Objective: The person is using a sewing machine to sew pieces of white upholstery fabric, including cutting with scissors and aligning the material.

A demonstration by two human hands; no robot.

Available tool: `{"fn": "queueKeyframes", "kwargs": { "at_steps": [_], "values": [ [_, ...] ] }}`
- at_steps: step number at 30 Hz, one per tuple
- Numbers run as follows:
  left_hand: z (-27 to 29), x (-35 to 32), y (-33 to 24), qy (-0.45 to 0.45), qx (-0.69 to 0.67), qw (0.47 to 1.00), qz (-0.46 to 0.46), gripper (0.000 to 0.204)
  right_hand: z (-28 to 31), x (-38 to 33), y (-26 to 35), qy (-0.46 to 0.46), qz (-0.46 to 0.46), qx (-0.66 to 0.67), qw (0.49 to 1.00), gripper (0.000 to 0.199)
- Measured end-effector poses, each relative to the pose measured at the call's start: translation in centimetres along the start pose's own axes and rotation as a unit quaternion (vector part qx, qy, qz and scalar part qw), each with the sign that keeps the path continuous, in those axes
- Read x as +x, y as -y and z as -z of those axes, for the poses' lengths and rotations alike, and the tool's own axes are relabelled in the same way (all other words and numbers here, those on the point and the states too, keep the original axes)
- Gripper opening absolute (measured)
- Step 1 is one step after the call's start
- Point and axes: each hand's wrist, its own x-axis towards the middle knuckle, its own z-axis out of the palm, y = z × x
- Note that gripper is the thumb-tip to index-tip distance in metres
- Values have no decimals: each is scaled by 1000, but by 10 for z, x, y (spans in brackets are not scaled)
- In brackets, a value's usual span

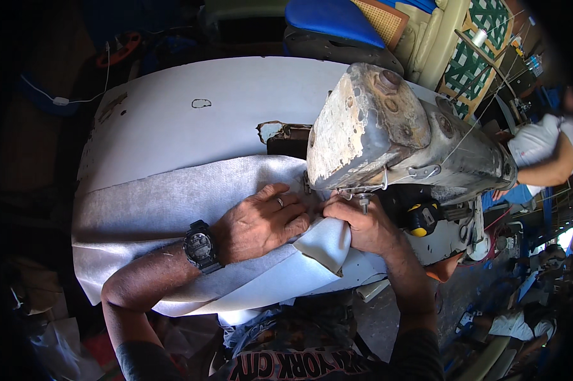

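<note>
A large sheet of white fabric point(147, 209) lies across a white sewing table point(191, 127). My left hand point(264, 219), with a ring and a black wristwatch, presses flat on the fabric just left of the needle. My right hand point(359, 222) pinches the folded fabric edge right under the head of an old worn grey sewing machine point(382, 127). The needle itself is hidden by the machine head and my fingers.
A yellow and black object point(421, 219) sits under the machine arm. A thread cone point(479, 37) stands behind the machine. Another person's arm in a white sleeve point(544, 152) is at the right. Blue cushions point(331, 19) and stacked seats lie beyond the table.
</note>
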Motion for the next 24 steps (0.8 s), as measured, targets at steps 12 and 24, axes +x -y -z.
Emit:
{"fn": "queueKeyframes", "kwargs": {
  "at_steps": [12,24],
  "values": [
    [-2,-1,7,6,11,1000,3,28,-7,2,-1,-35,40,-15,998,24],
    [-3,-4,20,-10,9,1000,20,28,-11,2,0,-45,62,-12,997,23]
  ]
}}
